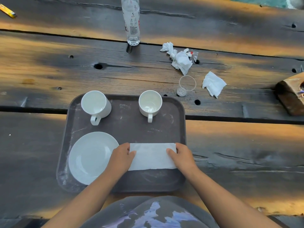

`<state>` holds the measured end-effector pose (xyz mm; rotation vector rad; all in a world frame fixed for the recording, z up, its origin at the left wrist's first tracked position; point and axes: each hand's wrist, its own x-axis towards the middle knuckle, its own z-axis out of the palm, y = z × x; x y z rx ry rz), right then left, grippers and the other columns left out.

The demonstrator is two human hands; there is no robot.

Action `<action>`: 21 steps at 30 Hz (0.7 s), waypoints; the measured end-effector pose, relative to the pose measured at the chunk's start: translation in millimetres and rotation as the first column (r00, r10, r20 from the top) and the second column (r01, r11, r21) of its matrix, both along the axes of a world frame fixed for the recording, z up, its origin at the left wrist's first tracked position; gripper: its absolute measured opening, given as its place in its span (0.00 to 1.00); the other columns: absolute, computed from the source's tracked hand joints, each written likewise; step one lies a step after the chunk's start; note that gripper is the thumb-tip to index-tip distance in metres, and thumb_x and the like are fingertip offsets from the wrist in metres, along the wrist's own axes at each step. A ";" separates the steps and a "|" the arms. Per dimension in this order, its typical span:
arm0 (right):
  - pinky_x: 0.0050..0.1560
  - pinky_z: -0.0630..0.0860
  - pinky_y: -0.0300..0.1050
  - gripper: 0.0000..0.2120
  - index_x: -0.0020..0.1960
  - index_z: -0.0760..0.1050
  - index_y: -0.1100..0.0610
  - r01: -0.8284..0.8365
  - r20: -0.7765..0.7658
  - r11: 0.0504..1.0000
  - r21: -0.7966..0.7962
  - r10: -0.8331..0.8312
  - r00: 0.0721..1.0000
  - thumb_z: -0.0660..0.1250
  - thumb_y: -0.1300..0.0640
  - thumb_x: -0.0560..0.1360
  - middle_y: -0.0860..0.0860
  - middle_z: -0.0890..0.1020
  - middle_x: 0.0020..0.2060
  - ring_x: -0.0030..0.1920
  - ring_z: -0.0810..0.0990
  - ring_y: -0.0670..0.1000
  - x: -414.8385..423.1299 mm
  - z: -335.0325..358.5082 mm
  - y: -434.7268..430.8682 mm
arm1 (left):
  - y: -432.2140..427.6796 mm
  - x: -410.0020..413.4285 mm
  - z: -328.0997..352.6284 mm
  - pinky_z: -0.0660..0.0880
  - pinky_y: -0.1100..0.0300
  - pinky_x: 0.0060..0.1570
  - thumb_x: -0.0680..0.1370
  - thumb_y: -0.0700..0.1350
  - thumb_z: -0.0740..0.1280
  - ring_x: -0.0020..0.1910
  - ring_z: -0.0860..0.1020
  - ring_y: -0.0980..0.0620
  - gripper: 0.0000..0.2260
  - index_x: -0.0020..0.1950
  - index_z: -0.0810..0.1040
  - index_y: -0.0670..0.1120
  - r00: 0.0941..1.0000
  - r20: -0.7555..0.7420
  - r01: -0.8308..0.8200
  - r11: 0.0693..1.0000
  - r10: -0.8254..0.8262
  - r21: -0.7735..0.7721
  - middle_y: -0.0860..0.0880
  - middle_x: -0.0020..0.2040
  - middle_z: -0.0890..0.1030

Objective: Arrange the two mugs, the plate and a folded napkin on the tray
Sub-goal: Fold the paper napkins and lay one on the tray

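A dark brown tray [125, 129] lies on the wooden table in front of me. Two white mugs stand upright at its far edge, one at the left [95, 105] and one at the right [150, 103], handles pointing toward me. A white plate [89, 157] rests in the near left corner. A white folded napkin [152, 156] lies flat on the tray's near right part. My left hand [121, 157] holds its left end and my right hand [181, 156] holds its right end, thumbs on top.
Beyond the tray stand a clear plastic bottle [131, 22] and a small clear cup [186, 85]. Crumpled tissues [180, 59] and another tissue [213, 84] lie at the back right. A wooden block [291, 94] sits at the right edge, a yellow object [7, 11] far left.
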<state>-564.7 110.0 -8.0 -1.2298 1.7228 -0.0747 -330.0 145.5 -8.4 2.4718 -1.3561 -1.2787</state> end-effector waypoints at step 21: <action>0.48 0.84 0.60 0.06 0.43 0.77 0.54 0.146 -0.016 0.989 -0.028 -0.146 0.989 0.64 0.57 0.77 0.53 0.83 0.39 0.45 0.84 0.57 -13.7 30.1 5.1 | 18.8 1.0 32.3 0.70 0.56 0.35 0.81 0.40 0.60 0.34 0.72 0.48 0.05 0.47 0.73 0.46 0.999 -0.019 0.038 0.992 -0.040 -0.124 0.47 0.36 0.78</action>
